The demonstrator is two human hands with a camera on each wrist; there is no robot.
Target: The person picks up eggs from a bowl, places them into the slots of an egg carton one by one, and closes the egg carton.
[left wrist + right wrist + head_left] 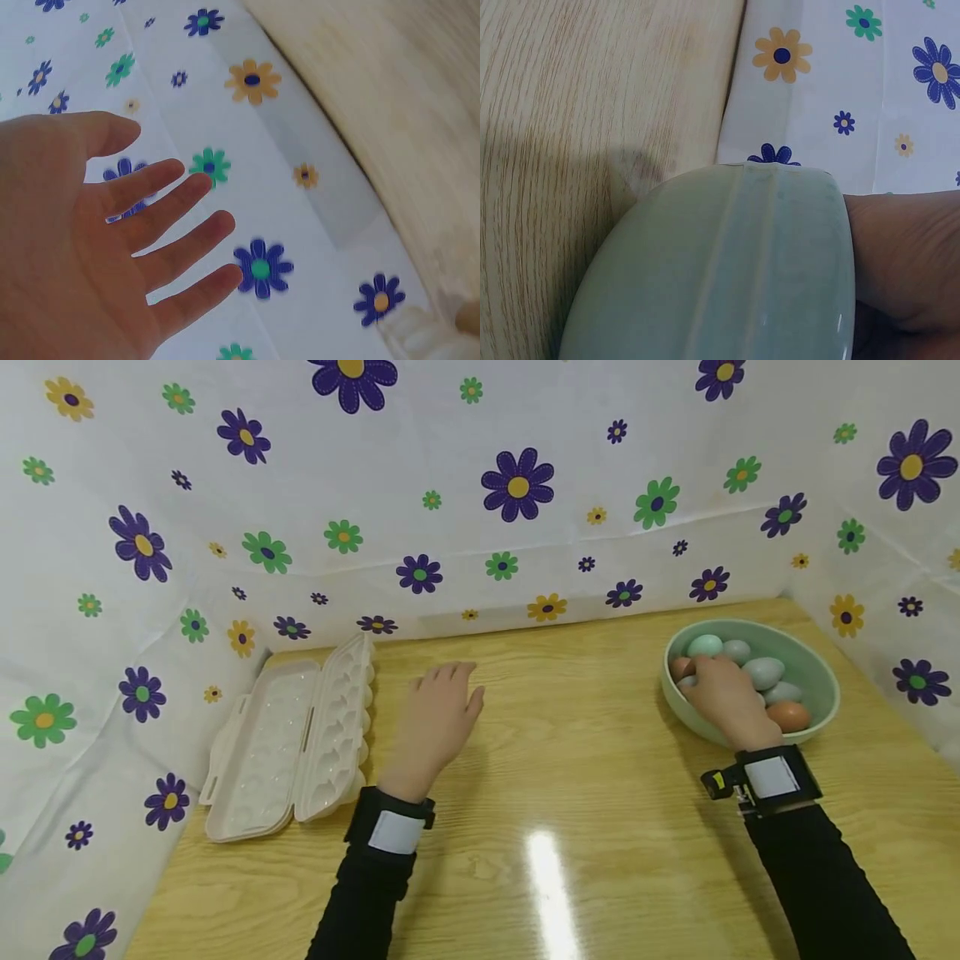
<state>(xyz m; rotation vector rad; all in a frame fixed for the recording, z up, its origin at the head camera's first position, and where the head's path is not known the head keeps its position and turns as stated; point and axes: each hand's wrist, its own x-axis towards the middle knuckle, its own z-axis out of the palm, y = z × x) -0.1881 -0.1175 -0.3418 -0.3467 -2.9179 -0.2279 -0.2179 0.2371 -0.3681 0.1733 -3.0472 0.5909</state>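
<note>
A pale green bowl (825, 693) on the right holds several eggs: a mint-green one (705, 646), brown ones (787, 717) and grey ones (765, 673). My right hand (723, 697) reaches down into it at the left side, fingers bent among the eggs beside a brown egg (681, 668). The fingertips are hidden, so I cannot tell whether they grip an egg. In the right wrist view the bowl's outer wall (727, 262) covers most of the hand. My left hand (435, 718) hovers over the table with fingers spread and holds nothing, just right of an unfolded plastic egg carton (270, 743).
The carton's cupped half (333, 735) tilts up toward the left hand; its flatter half lies at the left. A wooden table (570, 760) spans between carton and bowl. White flowered cloth (450, 527) walls off the back and both sides.
</note>
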